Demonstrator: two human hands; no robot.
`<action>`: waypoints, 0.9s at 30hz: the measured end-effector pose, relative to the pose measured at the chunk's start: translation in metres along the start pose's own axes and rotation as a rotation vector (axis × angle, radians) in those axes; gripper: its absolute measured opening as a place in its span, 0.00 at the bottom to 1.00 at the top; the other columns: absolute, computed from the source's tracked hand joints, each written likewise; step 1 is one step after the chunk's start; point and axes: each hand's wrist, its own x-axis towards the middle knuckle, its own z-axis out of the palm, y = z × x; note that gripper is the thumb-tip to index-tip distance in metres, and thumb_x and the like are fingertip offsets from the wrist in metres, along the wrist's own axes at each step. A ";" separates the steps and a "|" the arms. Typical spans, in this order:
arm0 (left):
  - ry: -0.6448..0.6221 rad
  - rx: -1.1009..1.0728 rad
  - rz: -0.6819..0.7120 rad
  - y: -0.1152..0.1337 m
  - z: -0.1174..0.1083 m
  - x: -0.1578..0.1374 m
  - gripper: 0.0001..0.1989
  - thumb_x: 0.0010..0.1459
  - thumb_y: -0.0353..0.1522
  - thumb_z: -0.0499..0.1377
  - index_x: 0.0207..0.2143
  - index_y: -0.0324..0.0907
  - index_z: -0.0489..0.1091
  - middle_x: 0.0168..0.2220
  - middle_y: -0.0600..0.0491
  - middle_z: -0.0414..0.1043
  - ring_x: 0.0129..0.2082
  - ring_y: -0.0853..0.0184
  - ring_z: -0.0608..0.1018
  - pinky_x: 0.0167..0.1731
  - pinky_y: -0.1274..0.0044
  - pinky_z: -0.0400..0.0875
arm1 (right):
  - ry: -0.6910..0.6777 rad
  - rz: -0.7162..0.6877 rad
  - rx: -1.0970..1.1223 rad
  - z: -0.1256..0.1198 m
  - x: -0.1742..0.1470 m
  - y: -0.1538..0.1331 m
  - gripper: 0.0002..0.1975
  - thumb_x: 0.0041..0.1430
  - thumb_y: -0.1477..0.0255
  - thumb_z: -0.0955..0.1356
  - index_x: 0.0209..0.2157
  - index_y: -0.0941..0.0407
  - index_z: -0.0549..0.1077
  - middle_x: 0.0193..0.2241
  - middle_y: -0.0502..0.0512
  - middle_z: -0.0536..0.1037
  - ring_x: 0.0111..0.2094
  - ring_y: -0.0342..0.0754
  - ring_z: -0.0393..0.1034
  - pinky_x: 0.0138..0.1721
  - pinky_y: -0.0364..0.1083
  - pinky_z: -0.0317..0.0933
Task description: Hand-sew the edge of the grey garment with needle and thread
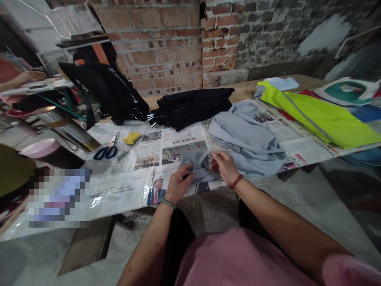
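A grey garment (242, 131) lies crumpled on the table edge in front of me, with a smaller flap of grey cloth (195, 157) spread to its left. My left hand (180, 182) is closed on the near left side of that flap, its thumb and fingers curled at the fabric. Just to the right, my right hand (224, 167) hovers at the flap with thumb and forefinger pinched together. Whatever is in that pinch is too small to make out. Dark-handled scissors (107, 149) and a yellow sponge (131, 138) rest farther left.
Newspaper under clear plastic (119, 194) covers the table. Black clothing (193, 105) and a black bag (110, 91) stand behind. A metal flask (67, 129) and a pink-lidded cup (52, 153) are left. A neon-yellow garment (312, 115) and an iron (347, 90) lie right. Another person's arm (20, 77) shows far left.
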 end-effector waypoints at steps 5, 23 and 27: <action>-0.134 -0.059 -0.050 0.002 -0.017 0.002 0.23 0.41 0.23 0.53 0.43 0.42 0.68 0.35 0.52 0.74 0.33 0.68 0.75 0.26 0.81 0.68 | 0.027 0.017 0.048 0.001 0.008 -0.002 0.14 0.42 0.62 0.67 0.28 0.58 0.65 0.16 0.44 0.69 0.13 0.39 0.63 0.11 0.38 0.54; 0.168 0.100 0.052 -0.004 -0.013 -0.009 0.06 0.47 0.31 0.58 0.29 0.42 0.74 0.30 0.52 0.75 0.31 0.66 0.75 0.32 0.76 0.70 | -0.103 0.022 0.182 -0.001 -0.001 -0.004 0.16 0.43 0.62 0.70 0.31 0.56 0.65 0.19 0.44 0.69 0.16 0.39 0.64 0.15 0.39 0.56; 0.187 0.107 0.022 -0.006 -0.013 -0.010 0.06 0.48 0.33 0.58 0.28 0.42 0.74 0.28 0.53 0.76 0.29 0.68 0.76 0.30 0.78 0.70 | -0.197 -0.001 0.226 -0.002 -0.012 -0.025 0.13 0.45 0.64 0.70 0.31 0.55 0.66 0.21 0.45 0.70 0.19 0.39 0.65 0.19 0.41 0.60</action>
